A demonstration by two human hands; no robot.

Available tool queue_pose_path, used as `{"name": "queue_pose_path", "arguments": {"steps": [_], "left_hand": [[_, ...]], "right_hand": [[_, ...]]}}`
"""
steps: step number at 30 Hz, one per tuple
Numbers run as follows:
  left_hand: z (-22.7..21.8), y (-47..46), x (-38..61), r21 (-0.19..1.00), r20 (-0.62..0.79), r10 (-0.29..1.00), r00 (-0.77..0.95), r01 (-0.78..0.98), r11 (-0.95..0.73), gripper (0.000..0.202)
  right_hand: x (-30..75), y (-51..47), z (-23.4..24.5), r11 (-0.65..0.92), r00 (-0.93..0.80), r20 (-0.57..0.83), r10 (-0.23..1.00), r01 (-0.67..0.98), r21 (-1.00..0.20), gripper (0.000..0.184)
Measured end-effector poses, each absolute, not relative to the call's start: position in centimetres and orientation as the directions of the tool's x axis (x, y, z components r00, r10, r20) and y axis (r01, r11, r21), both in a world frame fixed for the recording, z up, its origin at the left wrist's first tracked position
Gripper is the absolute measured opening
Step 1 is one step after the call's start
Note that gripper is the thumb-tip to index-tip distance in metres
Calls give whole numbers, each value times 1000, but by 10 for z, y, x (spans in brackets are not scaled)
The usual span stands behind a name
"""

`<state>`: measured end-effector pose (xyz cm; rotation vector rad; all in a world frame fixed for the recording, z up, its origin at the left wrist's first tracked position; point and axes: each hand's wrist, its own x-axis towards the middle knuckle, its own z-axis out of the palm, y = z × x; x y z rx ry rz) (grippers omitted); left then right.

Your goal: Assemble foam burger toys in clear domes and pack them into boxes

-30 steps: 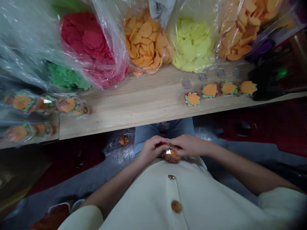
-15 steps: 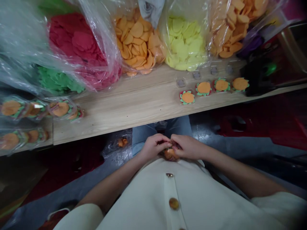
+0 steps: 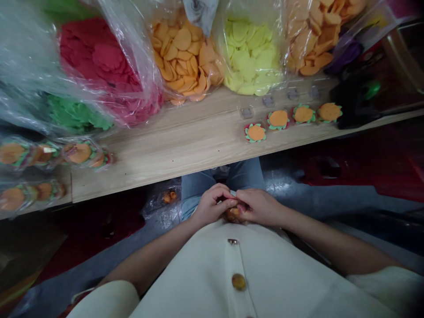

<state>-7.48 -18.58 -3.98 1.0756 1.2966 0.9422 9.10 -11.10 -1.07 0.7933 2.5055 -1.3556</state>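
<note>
My left hand [image 3: 212,205] and my right hand [image 3: 258,205] meet in my lap, just under the edge of the wooden table [image 3: 185,145]. Both are closed with fingertips pinched on a small orange felt flower piece [image 3: 233,214], seemingly in a clear wrapper, which is mostly hidden between them. On the table at the right lies a row of finished orange flowers with green petals [image 3: 291,117].
Clear plastic bags of felt cut-outs line the back of the table: red [image 3: 106,66], green [image 3: 74,115], orange [image 3: 185,57], yellow [image 3: 251,57], pale orange [image 3: 314,35]. Bagged finished flowers [image 3: 49,154] lie at the left. A black tool [image 3: 361,99] sits at the right.
My hands have closed tighter over the orange piece and now hide more of it. The view has shifted slightly; nothing on the table has moved.
</note>
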Motion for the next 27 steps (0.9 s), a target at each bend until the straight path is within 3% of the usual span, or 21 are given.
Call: {"name": "queue_pose_path", "arguments": {"steps": [6, 11, 16, 20, 27], "left_hand": [[-30, -178, -76, 830, -489, 845, 217, -182, 527, 22], [-30, -177, -77, 750, -569, 794, 213, -261, 607, 26], [-30, -177, -75, 919, -389, 893, 225, 29, 393, 17], [-28, -180, -73, 952, -298, 913, 278, 155, 264, 14], [-28, -185, -69, 953, -261, 909, 325, 234, 190, 19]], "right_hand": [[97, -113, -11, 365, -808, -412, 422, 567, -739, 11], [107, -101, -7, 417, -803, -436, 406, 587, -694, 5], [106, -94, 0, 549, -837, -454, 306, 545, -634, 8], [105, -99, 0, 600, -868, -452, 207, 478, -642, 7], [110, -116, -9, 641, -850, -439, 289, 513, -570, 11]]}}
